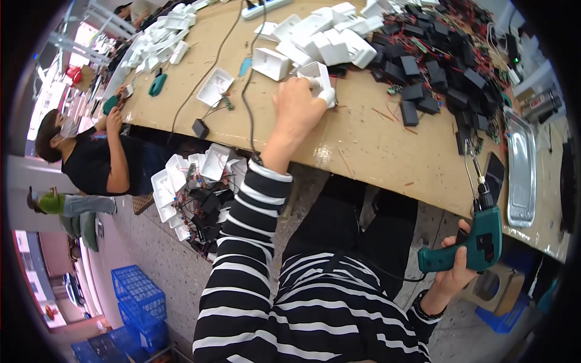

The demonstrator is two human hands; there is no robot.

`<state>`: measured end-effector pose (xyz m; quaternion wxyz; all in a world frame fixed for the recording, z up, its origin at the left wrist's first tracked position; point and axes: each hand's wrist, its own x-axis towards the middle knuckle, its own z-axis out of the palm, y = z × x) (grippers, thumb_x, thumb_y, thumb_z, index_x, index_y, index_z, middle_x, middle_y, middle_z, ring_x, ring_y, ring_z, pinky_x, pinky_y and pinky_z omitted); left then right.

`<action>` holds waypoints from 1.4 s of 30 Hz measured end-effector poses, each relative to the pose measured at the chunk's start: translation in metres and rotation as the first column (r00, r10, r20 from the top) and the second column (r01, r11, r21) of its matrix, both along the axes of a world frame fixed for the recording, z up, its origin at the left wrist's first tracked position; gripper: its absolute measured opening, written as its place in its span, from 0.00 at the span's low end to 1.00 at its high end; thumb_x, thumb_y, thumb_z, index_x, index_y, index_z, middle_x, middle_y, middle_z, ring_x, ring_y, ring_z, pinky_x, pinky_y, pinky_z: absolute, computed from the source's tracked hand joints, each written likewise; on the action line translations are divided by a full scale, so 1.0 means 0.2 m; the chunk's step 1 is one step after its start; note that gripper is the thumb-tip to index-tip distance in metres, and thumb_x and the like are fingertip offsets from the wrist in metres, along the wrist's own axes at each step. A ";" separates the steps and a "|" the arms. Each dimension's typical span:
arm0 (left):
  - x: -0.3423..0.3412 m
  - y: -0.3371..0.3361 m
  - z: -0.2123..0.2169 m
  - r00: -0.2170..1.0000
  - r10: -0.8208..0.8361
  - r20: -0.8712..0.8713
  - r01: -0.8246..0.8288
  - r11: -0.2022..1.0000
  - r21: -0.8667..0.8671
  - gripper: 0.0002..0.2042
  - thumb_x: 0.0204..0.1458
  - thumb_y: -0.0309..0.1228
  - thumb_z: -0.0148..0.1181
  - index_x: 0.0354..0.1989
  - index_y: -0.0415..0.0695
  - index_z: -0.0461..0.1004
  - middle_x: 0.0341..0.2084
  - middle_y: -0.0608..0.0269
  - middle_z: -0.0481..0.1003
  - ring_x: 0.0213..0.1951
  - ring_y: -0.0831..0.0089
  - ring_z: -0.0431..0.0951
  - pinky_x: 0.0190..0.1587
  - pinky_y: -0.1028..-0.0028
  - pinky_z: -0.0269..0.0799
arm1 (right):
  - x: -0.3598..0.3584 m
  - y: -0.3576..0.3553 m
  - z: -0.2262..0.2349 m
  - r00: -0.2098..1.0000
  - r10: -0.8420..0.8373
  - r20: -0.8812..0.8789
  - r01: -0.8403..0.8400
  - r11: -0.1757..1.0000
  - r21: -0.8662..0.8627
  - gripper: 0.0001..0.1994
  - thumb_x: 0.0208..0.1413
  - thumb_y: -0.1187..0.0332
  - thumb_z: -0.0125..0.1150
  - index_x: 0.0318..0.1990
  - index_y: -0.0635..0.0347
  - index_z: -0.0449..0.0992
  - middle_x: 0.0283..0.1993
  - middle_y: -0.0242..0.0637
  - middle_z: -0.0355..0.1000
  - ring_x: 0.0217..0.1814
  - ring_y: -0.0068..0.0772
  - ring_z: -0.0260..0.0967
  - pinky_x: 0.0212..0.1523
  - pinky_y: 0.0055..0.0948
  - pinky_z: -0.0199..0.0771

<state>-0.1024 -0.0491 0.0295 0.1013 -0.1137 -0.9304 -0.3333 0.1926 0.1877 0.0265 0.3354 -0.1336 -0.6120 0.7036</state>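
My left hand reaches over the table, its fingers closed on a small white plastic case beside the heap of white cases. White coverings show on some of its fingertips. Low at the right, my right hand grips a green corded electric drill. Its long metal bit points up past the table's near edge, toward the black boxes. A white case with its hollow side up lies left of my left hand. Near it, a small circuit board is wired to a black box.
White cases and wired black boxes are heaped on the table. Dark cords cross its left part. A metal tray lies at right. Beneath the near edge sits a pile of cases and boxes. At left, a person works with a green tool.
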 end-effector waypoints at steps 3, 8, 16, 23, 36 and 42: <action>0.07 -0.03 -0.06 0.933 -0.114 -0.342 0.102 0.993 -0.054 0.11 0.38 0.37 0.61 0.25 0.41 0.77 0.32 0.55 0.71 0.38 0.56 0.68 0.42 0.63 0.63 | 0.01 0.02 -0.02 1.000 -0.001 0.000 0.001 1.000 -0.008 0.27 0.51 0.72 0.55 0.58 0.66 0.53 0.50 0.55 0.63 0.33 0.29 0.70 0.32 0.24 0.73; 0.22 -0.03 -0.07 0.950 -0.144 -0.275 0.148 0.989 -0.008 0.13 0.38 0.35 0.62 0.26 0.37 0.75 0.33 0.55 0.70 0.37 0.58 0.68 0.40 0.64 0.63 | 0.01 0.01 -0.04 1.000 0.011 0.012 -0.011 1.000 -0.014 0.27 0.51 0.72 0.55 0.57 0.66 0.53 0.49 0.55 0.64 0.33 0.29 0.70 0.31 0.23 0.73; 0.17 -0.06 0.02 0.979 0.004 -0.205 -0.054 0.970 -0.237 0.18 0.40 0.33 0.58 0.35 0.30 0.69 0.31 0.49 0.69 0.32 0.52 0.70 0.36 0.61 0.65 | 0.01 -0.02 -0.01 1.000 0.003 0.021 -0.003 1.000 0.005 0.27 0.50 0.72 0.56 0.57 0.66 0.54 0.49 0.55 0.64 0.33 0.28 0.70 0.31 0.23 0.73; 0.21 -0.04 -0.09 0.926 -0.172 -0.336 0.222 0.968 0.115 0.18 0.36 0.17 0.50 0.40 0.33 0.68 0.32 0.45 0.69 0.33 0.48 0.70 0.37 0.61 0.66 | 0.01 -0.04 -0.01 1.000 0.016 0.020 -0.016 1.000 0.002 0.27 0.50 0.72 0.56 0.57 0.66 0.54 0.49 0.55 0.64 0.33 0.28 0.70 0.32 0.24 0.74; 0.28 0.32 -0.10 0.698 -0.544 -0.466 0.604 0.796 -0.026 0.16 0.34 0.24 0.57 0.37 0.42 0.71 0.33 0.58 0.71 0.35 0.60 0.71 0.40 0.66 0.63 | 0.03 -0.04 0.02 0.998 -0.041 0.039 0.041 0.999 0.011 0.28 0.50 0.72 0.56 0.57 0.67 0.53 0.48 0.56 0.64 0.33 0.29 0.71 0.31 0.24 0.75; 0.03 0.13 -0.01 0.722 -0.483 -0.494 0.409 0.875 -0.258 0.12 0.38 0.25 0.56 0.35 0.44 0.74 0.36 0.61 0.72 0.41 0.65 0.70 0.45 0.66 0.60 | 0.01 -0.02 0.01 0.998 -0.042 0.048 0.041 0.999 0.030 0.28 0.50 0.71 0.56 0.57 0.67 0.53 0.48 0.56 0.64 0.32 0.29 0.70 0.32 0.24 0.75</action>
